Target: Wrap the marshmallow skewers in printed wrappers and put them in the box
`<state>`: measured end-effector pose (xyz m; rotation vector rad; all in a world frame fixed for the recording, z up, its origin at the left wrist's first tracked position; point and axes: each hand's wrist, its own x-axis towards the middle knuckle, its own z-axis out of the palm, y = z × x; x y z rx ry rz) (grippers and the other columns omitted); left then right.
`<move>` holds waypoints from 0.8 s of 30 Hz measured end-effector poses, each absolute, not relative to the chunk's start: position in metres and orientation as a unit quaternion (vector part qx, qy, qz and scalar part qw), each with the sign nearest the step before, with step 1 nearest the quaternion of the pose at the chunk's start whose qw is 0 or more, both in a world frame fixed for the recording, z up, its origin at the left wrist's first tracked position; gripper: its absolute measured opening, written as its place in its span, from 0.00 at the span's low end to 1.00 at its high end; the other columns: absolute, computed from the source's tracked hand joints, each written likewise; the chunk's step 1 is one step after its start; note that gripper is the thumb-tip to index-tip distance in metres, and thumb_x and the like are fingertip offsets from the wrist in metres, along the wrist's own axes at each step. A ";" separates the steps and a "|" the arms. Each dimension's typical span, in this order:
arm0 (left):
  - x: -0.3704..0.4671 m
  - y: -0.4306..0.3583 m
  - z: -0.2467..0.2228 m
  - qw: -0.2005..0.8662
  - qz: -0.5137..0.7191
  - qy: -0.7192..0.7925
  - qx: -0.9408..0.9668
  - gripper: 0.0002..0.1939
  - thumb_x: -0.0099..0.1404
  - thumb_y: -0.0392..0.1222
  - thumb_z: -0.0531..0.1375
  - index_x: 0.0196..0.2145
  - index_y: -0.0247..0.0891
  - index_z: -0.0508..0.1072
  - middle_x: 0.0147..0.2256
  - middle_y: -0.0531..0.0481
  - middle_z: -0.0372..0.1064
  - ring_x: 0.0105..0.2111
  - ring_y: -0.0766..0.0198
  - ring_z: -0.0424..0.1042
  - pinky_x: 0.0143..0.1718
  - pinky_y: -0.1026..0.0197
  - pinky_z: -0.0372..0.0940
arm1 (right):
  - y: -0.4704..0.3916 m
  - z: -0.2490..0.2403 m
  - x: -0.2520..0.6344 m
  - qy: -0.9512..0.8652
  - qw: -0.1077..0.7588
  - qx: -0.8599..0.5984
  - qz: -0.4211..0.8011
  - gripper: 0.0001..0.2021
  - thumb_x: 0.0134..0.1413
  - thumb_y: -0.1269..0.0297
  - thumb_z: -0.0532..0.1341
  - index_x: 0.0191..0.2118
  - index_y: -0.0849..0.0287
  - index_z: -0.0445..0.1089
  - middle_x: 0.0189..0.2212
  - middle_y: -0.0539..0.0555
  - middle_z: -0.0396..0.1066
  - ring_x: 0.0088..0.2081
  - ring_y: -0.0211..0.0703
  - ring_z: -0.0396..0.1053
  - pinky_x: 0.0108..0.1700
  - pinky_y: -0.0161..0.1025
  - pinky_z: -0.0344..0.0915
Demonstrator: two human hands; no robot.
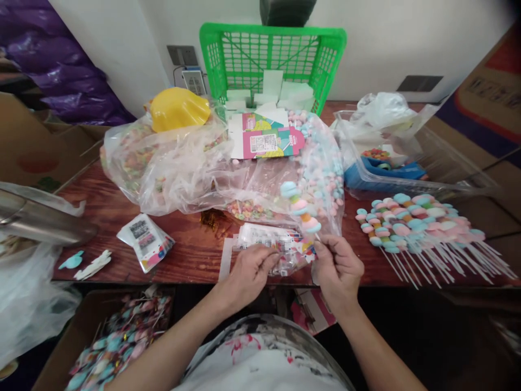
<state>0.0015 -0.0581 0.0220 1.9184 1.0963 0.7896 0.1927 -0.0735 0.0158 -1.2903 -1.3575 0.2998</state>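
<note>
Both hands work at the near edge of the tabletop (191, 255). The left hand (248, 271) pinches a clear printed wrapper (271, 244); its writing is too small to read. The right hand (337, 269) closes its fingers on a candy skewer (300, 207), stick hidden. A pink box (266, 142) shows a barcode.

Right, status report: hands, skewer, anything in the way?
Left hand pinching printed wrapper. Right hand holds candy skewer and the wrapper's edge. Big candy bag just behind.
</note>
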 end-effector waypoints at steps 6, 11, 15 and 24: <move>0.017 -0.073 0.041 0.006 0.306 0.412 0.858 0.12 0.63 0.47 0.61 0.39 0.36 0.74 0.40 0.43 0.73 0.43 0.52 0.65 0.45 0.48 0.58 | -0.072 0.008 0.184 -0.540 0.595 -0.580 0.136 0.04 0.55 0.65 0.60 0.34 0.59 0.71 0.28 0.50 0.71 0.30 0.39 0.67 0.33 0.35 0.65; 0.021 -0.063 0.022 0.003 0.308 0.400 0.863 0.06 0.62 0.31 0.58 0.34 0.36 0.75 0.31 0.47 0.73 0.34 0.59 0.65 0.39 0.53 0.58 | -0.075 0.001 0.175 -0.501 0.605 -0.576 0.225 0.08 0.61 0.62 0.56 0.36 0.60 0.67 0.21 0.46 0.64 0.21 0.34 0.61 0.24 0.33 0.60; 0.016 -0.051 0.017 0.212 0.377 0.407 0.805 0.07 0.62 0.37 0.61 0.26 0.36 0.75 0.24 0.50 0.69 0.29 0.63 0.65 0.33 0.60 0.60 | -0.079 -0.003 0.175 -0.504 0.601 -0.544 0.298 0.08 0.63 0.61 0.54 0.36 0.59 0.64 0.18 0.44 0.61 0.19 0.32 0.59 0.22 0.30 0.59; 0.009 -0.050 0.011 0.203 0.327 0.416 0.824 0.10 0.66 0.34 0.55 0.37 0.36 0.77 0.34 0.44 0.70 0.38 0.59 0.64 0.39 0.56 0.62 | -0.079 0.001 0.169 -0.470 0.640 -0.514 0.326 0.05 0.62 0.63 0.56 0.37 0.58 0.65 0.22 0.45 0.65 0.20 0.31 0.63 0.23 0.30 0.62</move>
